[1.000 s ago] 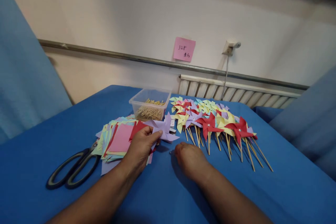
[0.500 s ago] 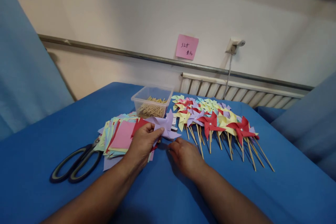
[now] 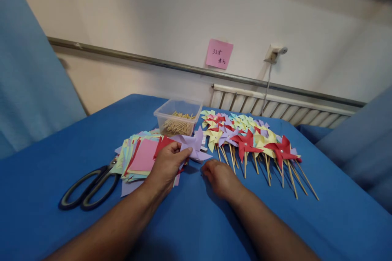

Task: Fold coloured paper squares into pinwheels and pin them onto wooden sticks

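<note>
While the left hand pinches it: the lilac pinwheel is held just above the table, its blades spread past the fingertips toward the far edge.
Left hand: the left hand grasps the lilac pinwheel by its near blades, thumb on top and fingers beneath; the paper juts out up and to the right of the knuckles.
Right hand: the right hand rests knuckles-up on the cloth just right of the left one, fingers curled under and loosely clenched; whether it holds anything small I cannot tell. Its fingertips sit just below the pinwheel's right blade, close to it but apart.
Paper squares: a fanned stack of coloured paper squares lies under and left of the left hand, a pink sheet on top.
Scissors: black-handled scissors lie toward the left edge, blades pointing at the paper stack and touching it.
Stick box: a clear plastic box of wooden sticks stands beyond the held pinwheel, nearer the far edge.
Finished pinwheels: rows of red, yellow and lilac pinwheels on sticks lie right of the box, sticks pointing toward the near edge.
Table: blue cloth covers the table.
</note>
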Action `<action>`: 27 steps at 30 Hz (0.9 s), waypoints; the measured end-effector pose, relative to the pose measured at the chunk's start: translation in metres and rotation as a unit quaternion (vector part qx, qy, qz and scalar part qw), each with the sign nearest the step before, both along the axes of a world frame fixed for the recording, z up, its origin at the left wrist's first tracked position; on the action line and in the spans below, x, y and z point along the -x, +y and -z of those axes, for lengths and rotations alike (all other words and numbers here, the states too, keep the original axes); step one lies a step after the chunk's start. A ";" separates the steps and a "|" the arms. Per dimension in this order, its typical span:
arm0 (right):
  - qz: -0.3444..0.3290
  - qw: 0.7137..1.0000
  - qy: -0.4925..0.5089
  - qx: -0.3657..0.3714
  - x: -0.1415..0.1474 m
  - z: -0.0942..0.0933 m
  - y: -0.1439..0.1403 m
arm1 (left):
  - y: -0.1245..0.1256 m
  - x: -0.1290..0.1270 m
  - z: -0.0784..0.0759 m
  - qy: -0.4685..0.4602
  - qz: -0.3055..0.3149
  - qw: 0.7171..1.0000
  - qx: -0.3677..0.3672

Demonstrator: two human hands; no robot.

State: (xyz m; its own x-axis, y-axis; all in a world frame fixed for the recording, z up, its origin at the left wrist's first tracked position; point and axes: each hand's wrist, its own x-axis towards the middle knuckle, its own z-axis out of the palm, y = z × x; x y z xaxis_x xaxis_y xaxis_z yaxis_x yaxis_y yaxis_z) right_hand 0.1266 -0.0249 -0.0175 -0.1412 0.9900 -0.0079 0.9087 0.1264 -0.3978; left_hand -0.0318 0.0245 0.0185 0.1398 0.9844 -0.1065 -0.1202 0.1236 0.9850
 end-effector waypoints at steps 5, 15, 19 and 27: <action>0.033 0.999 0.014 -0.010 -0.006 -0.001 0.001 | 0.001 0.001 0.001 -0.010 0.000 1.000 -0.003; -0.037 0.998 -0.020 -0.049 0.006 -0.006 -0.011 | -0.001 0.001 -0.003 -0.014 -0.004 1.000 0.005; -0.025 0.997 -0.054 -0.046 0.006 -0.004 -0.007 | -0.001 0.001 -0.004 -0.018 -0.002 1.000 0.001; -0.016 1.000 -0.003 -0.023 -0.002 0.003 -0.002 | 0.000 0.001 -0.001 -0.010 0.004 1.000 0.001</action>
